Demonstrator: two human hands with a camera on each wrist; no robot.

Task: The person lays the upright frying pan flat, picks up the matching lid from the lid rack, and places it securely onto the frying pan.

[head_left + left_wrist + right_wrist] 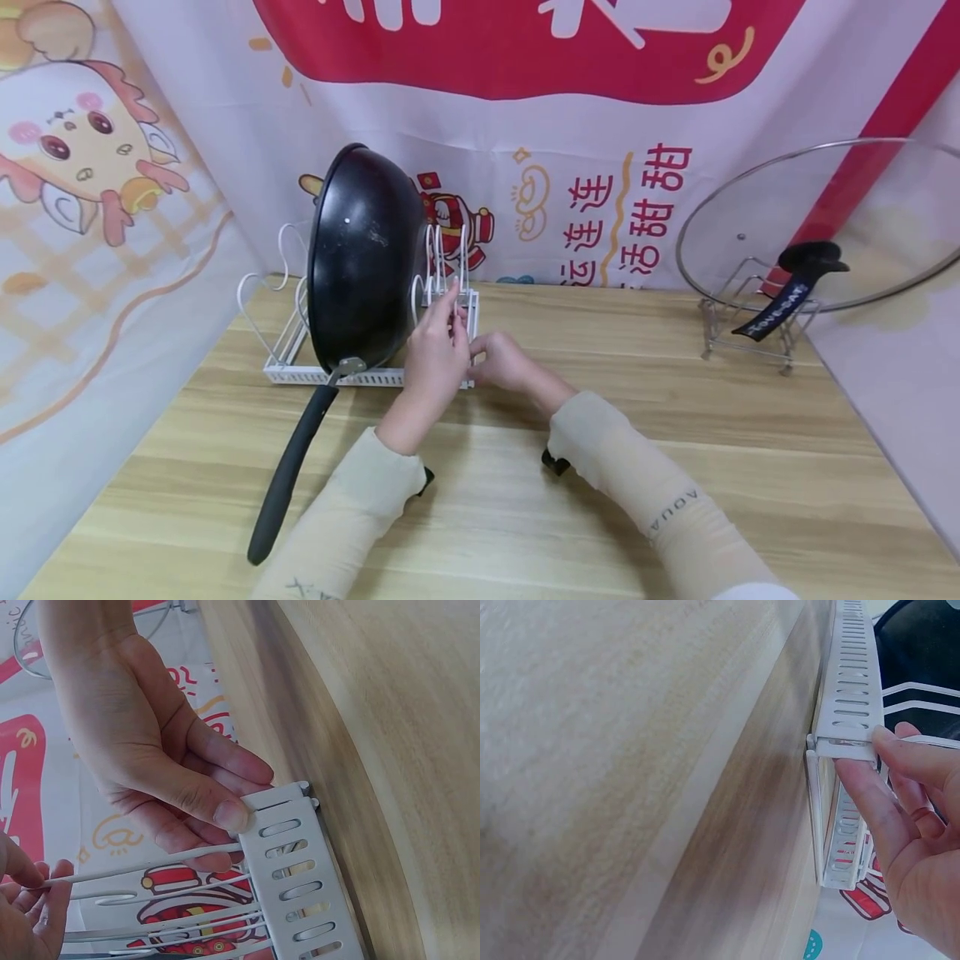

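Observation:
A white metal pot rack (375, 377) with looped wire dividers (465, 258) stands on the table. In it a black wok (367, 258) is propped on its side, its long handle reaching toward the front. My left hand (438, 350) is at the rack's right end, its fingers (56, 896) pinching a wire divider. Beside it, my right hand (504, 360) grips the front rail's right end; in the right wrist view, the thumb of this hand (922, 817) lies on the slotted rail (851, 682) and a finger is under its end.
At the right, a glass lid (750, 217) with a black handle (791, 292) leans in a small wire stand (750, 343). Printed cloth (525, 125) hangs behind the wooden table (600, 525) and along its left side.

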